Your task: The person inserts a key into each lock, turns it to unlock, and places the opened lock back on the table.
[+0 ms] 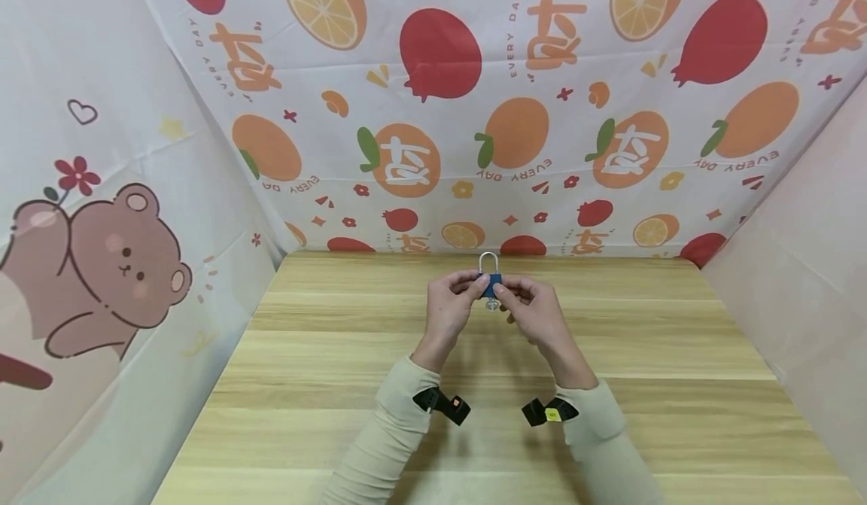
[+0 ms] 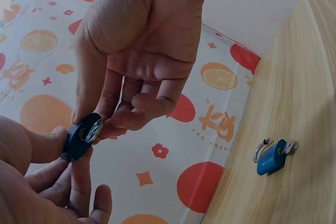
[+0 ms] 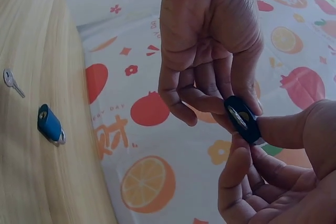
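A blue padlock (image 1: 491,285) is held up between both hands over the far part of the table, its silver shackle (image 1: 488,254) pointing up. From its lower end sticks the round silver head of a key (image 1: 492,305). My left hand (image 1: 448,309) pinches one side of the body between thumb and fingers. On the other side my right hand (image 1: 538,313) grips it the same way, its other fingers loosely curled. In the wrist views a second blue padlock (image 2: 272,160) lies on the table. A loose key (image 3: 13,83) rests apart from its keyhole end.
The wood-grain table (image 1: 305,384) meets a fruit-print cloth wall (image 1: 474,211) just behind the hands. Cloth also hangs at the left (image 1: 203,264) and right (image 1: 799,264) sides. Each wrist carries a black strap with a small camera.
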The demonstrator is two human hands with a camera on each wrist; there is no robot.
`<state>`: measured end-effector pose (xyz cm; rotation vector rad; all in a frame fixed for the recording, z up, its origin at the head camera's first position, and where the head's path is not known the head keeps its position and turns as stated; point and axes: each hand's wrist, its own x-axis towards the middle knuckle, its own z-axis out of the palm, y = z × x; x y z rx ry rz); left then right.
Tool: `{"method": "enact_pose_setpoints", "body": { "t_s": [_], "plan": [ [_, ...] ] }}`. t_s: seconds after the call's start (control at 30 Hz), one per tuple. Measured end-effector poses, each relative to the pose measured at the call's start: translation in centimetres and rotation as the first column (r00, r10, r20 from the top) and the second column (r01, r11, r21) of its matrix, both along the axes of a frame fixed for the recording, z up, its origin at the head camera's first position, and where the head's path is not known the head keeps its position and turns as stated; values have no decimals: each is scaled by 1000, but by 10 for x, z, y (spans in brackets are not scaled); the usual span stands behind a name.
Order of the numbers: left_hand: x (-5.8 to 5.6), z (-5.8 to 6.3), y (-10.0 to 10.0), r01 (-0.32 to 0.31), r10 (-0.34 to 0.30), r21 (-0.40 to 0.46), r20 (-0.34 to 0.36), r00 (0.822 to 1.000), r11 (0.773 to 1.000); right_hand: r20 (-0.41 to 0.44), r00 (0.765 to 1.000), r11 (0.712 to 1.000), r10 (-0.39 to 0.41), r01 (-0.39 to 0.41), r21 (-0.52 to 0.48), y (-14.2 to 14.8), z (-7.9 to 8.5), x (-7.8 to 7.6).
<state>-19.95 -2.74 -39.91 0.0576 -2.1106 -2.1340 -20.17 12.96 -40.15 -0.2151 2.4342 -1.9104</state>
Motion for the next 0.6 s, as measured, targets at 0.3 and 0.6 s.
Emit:
{"method": "enact_pose_setpoints", "body": {
  "t_s": [0.3, 0.6],
  "plan": [
    [-1, -2, 0, 23, -23, 5, 14, 1000, 1000, 48, 996, 997, -71, 72, -24, 1, 0, 1],
    [0, -4, -1, 24, -24, -8, -23, 999, 1000, 111, 991, 994, -80, 87, -59, 3, 3, 3]
  ]
}}
